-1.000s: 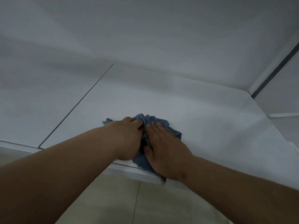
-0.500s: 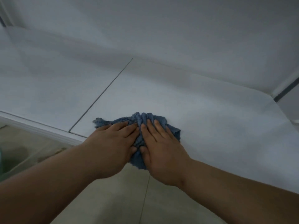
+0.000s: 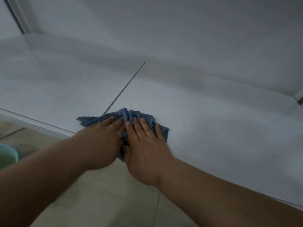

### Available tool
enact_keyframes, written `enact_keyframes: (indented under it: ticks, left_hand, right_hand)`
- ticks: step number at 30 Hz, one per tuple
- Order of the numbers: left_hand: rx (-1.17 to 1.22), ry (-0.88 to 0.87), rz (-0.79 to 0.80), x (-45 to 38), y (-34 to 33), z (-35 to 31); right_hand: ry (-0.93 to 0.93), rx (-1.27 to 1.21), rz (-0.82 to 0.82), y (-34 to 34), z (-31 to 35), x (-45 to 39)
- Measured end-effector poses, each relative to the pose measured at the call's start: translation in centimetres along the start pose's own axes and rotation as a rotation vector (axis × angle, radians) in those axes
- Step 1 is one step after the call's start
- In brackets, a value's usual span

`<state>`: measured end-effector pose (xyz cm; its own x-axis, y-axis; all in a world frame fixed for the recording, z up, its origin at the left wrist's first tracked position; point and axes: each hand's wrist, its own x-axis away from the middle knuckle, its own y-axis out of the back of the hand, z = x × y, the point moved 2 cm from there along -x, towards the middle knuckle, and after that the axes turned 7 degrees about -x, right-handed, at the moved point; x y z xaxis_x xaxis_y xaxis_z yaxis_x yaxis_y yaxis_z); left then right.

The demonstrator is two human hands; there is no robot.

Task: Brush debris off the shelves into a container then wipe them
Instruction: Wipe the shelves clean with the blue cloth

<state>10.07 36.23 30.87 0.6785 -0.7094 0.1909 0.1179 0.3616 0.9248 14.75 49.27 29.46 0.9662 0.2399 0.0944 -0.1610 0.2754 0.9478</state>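
Note:
A crumpled blue cloth (image 3: 131, 114) lies on the white shelf (image 3: 213, 115), close to its front edge. My left hand (image 3: 101, 141) and my right hand (image 3: 144, 148) lie side by side on top of the cloth, fingers straight and pressing it flat against the shelf. The cloth's left corner covers the near end of a thin dark seam (image 3: 126, 86) that runs across the shelf toward the back wall. Most of the cloth is hidden under my hands.
A pale green container (image 3: 8, 155) stands on the tiled floor (image 3: 106, 194) at the far left, partly cut off. The white back wall (image 3: 180, 38) rises behind the shelf. A dark vertical frame strip (image 3: 14, 15) shows at the upper left.
Both hands have slid the cloth leftward along the shelf to the seam. My left hand's fingers have straightened flat. The green container has come into view at left.

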Motion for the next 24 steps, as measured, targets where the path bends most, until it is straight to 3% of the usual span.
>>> enact_keyframes:
  ticks: [4,9,13,19,24]
  left_hand:
    - [0.098,0.127,0.127,-0.1,-0.3,-1.3]
    - [0.197,0.184,-0.023,-5.9,0.7,-0.3]
    - [0.233,0.21,-0.009,-9.9,0.8,0.3]
    - [0.051,0.163,0.226,-14.5,2.0,2.1]
    - [0.042,0.171,0.209,-15.3,2.3,4.7]
  right_hand:
    - [0.003,0.018,0.018,0.8,-2.4,2.6]
    - [-0.131,0.046,0.025,2.4,-5.5,-2.0]
    - [-0.223,0.06,0.02,3.2,-7.7,-5.2]
    - [-0.313,0.088,0.023,4.7,-10.7,-8.5]
    - [-0.372,0.071,0.127,5.3,-8.4,-11.9]
